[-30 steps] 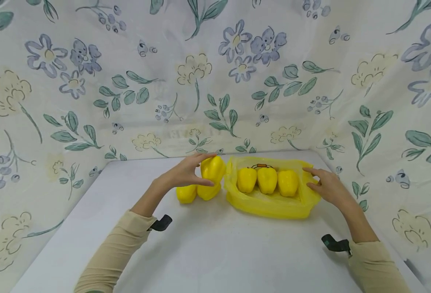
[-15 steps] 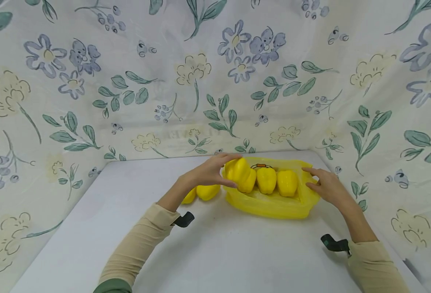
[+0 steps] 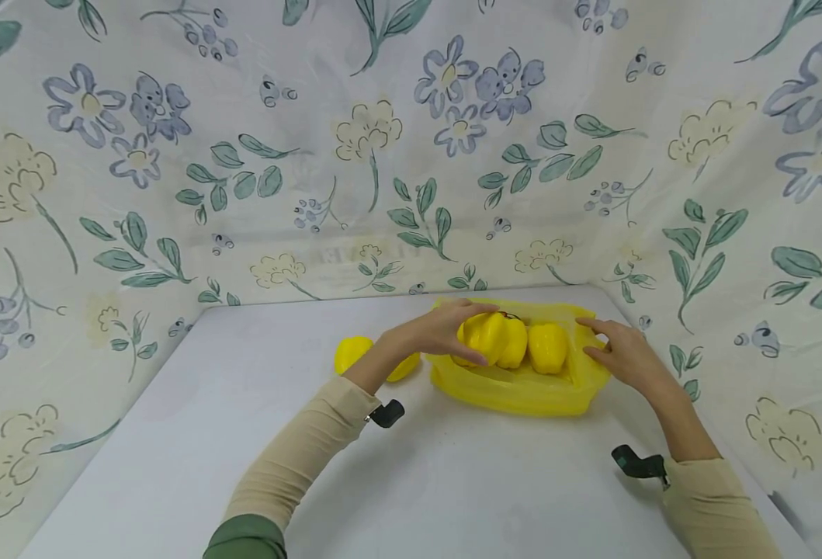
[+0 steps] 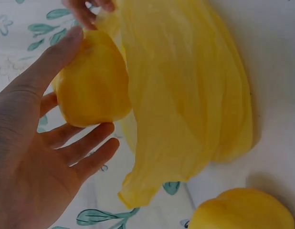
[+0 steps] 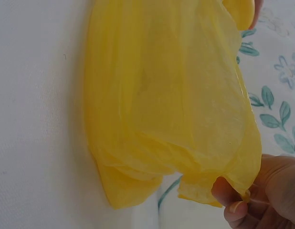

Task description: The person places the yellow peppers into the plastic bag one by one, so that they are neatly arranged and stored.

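Note:
My left hand [image 3: 442, 330] grips a yellow bell pepper [image 4: 92, 81] between thumb and fingers, over the left part of an open yellow plastic bag [image 3: 508, 394]. Inside the bag other yellow bell peppers [image 3: 548, 349] sit in a row; the held pepper partly hides them. On the right, my right hand [image 3: 627, 359] pinches the bag's rim between thumb and fingers, as the right wrist view shows. Left of the bag, two more yellow bell peppers [image 3: 352, 354] lie on the table, one of them partly behind my left forearm.
The white table [image 3: 508, 489] reaches back to a wall covered with a flowered cloth [image 3: 376, 194]. A thin dark wire [image 3: 513, 315] shows behind the peppers in the bag. Dark camera mounts [image 3: 386, 414] stick out from both wrists.
My left hand has carried the pepper rightward from above the table peppers to over the bag, then slightly down. The right hand has stayed at the bag's rim.

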`<state>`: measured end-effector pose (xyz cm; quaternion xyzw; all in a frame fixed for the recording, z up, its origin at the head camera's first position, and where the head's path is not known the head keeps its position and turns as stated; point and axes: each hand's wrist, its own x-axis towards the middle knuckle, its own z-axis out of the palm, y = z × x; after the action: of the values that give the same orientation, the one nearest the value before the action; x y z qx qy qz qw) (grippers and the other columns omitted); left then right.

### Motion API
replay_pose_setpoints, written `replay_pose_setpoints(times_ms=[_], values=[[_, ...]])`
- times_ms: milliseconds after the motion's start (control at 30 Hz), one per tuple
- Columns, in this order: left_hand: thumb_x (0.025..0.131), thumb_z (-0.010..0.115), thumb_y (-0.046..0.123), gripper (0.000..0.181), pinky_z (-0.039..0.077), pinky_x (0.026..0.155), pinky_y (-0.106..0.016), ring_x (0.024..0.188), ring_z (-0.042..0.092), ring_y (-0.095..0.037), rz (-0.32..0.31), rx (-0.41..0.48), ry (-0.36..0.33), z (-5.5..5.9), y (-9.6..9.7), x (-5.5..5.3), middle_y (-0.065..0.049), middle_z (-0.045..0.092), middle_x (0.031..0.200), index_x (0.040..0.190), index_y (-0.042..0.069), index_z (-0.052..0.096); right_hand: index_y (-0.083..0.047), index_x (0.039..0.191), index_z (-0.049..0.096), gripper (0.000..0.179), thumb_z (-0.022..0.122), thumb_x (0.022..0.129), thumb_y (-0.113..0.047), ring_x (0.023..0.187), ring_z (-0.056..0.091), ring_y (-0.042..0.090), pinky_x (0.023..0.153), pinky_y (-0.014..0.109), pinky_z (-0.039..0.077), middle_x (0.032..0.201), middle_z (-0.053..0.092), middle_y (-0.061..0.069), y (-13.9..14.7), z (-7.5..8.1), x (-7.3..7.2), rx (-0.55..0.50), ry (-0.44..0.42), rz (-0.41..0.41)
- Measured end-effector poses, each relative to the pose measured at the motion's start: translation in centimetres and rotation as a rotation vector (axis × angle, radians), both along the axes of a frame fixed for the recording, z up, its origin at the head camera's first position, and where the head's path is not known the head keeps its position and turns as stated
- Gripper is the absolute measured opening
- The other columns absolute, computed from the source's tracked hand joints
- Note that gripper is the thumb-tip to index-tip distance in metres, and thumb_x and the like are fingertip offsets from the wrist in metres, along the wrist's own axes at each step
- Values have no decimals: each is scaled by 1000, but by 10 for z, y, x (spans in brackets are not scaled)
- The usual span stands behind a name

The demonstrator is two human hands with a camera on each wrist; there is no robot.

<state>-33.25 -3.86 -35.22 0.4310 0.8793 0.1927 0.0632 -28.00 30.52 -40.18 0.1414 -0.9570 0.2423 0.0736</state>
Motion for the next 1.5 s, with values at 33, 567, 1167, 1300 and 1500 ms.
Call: replay_pose_setpoints(times_ms=[33,567,1167,1300,1500], values=[[78,78,50,91,36,117,-44,141,38,-23,-1,-10,-8,-1,3,0,-3,38,155,153,24,33,-2,141,48,51,63,94,-11,81,60,26,71,37,59,127,59,29,0,0,0,0,1,-1],[78,77,54,90,35,118,-42,140,38,-20,-6,-64,-31,-13,54,5,0,40,154,152,25,35,-2,140,49,51,65,93,-10,82,61,27,73,39,59,128,58,31,-1,2,0,11,17,1],[78,76,55,89,43,111,-36,130,46,-18,37,-140,-30,-21,98,24,-5,41,152,152,29,33,-2,140,50,51,66,92,-10,80,62,25,72,39,60,126,59,30,0,0,2,7,32,6],[78,75,58,90,46,106,-35,124,50,-18,54,-165,-17,-23,106,28,-5,45,148,153,29,32,-2,140,50,51,67,92,-10,80,63,25,72,40,60,125,60,30,0,0,2,8,34,8],[78,74,59,89,48,104,-34,120,51,-18,82,-172,-28,-27,113,32,-5,44,149,152,30,32,-2,140,50,51,66,92,-10,79,62,24,71,37,60,125,60,30,-1,1,3,6,31,10]])
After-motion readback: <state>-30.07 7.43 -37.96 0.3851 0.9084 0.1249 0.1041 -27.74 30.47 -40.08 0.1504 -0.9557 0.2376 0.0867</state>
